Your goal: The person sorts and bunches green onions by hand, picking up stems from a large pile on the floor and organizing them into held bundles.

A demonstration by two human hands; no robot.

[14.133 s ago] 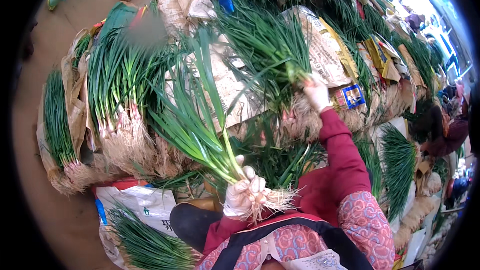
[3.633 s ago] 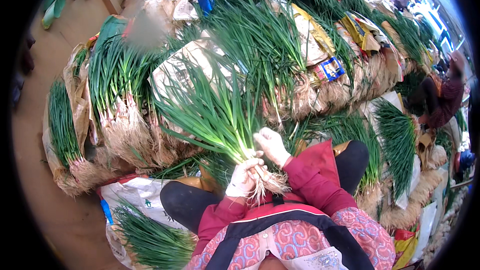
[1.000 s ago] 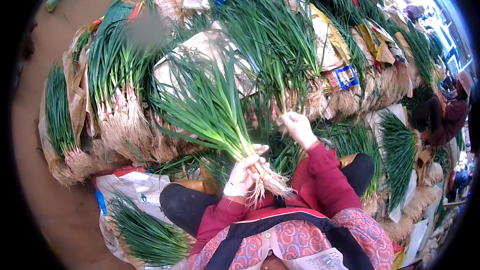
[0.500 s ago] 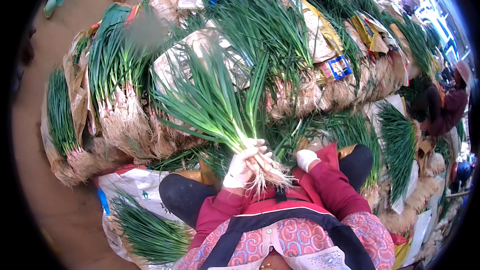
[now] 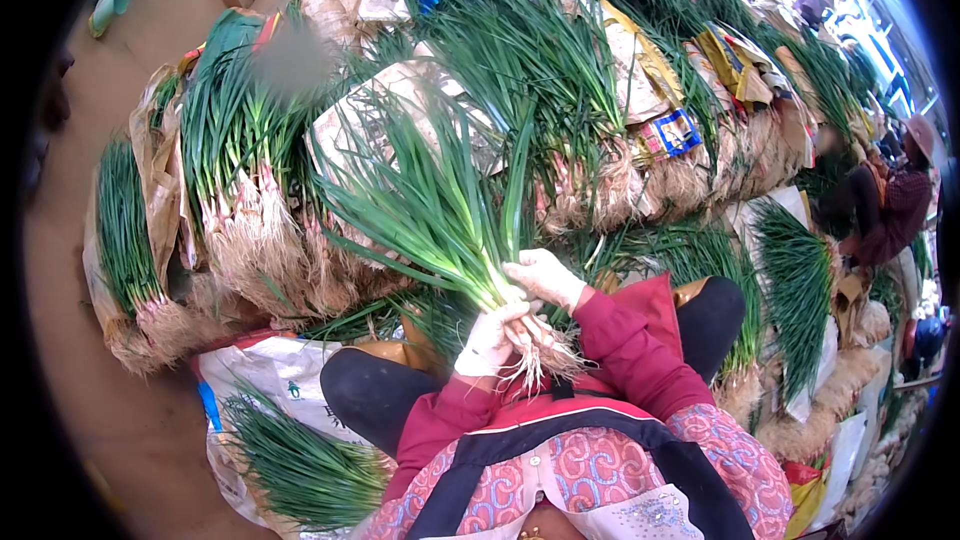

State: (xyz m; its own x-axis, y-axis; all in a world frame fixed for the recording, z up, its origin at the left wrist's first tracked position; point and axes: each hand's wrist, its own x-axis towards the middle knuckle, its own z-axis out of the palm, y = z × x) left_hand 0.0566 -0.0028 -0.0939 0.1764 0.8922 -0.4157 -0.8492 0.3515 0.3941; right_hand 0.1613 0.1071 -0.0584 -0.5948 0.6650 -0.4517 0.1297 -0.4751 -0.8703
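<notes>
A bunch of green onions (image 5: 445, 225) with long green leaves is held in front of my lap, leaves fanning away from me to the upper left. My left hand (image 5: 488, 344), in a white glove, is closed round the pale stalks just above the roots. Stringy roots (image 5: 545, 362) hang below that grip toward my body. My right hand (image 5: 547, 278), also white-gloved, is at the right side of the bunch, its bent fingers closing on the outer stalks above the left hand. The exact hold of its fingertips is partly hidden.
Stacked green onions (image 5: 245, 170) with matted roots line the far side, with sacks (image 5: 630, 70) among them. A loose pile (image 5: 300, 455) lies on a white sack (image 5: 270, 370) at left. Another bundle (image 5: 795, 290) lies at right, near a seated person (image 5: 895, 200).
My right hand has risen from beside my right knee and come left to the stalks. The left hand still holds the bunch, which has shifted slightly.
</notes>
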